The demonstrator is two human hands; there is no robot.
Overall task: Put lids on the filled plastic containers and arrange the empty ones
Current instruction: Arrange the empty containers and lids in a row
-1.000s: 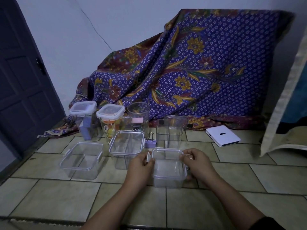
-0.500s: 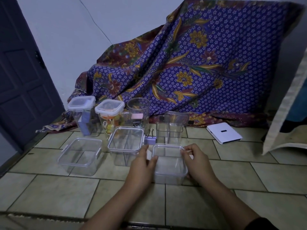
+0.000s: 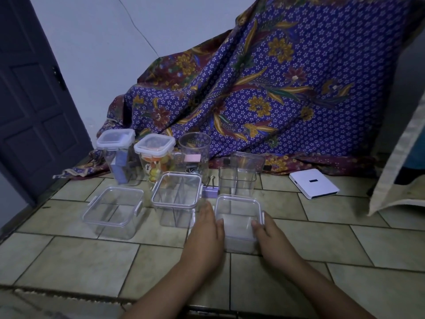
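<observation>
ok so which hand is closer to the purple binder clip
Left. The left hand has its fingertips just in front of the purple binder clip; the right hand is across the clear container, at its right side.

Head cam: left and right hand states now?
Left hand: open, straight fingers pressed against the small clear container.
Right hand: closed, gripping that container's right edge.

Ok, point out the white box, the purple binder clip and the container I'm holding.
white box [image 3: 314,186]: head view, middle of its top face.
purple binder clip [image 3: 209,192]: head view, on its purple body.
held container [image 3: 238,209]: head view, on its clear top.
</observation>
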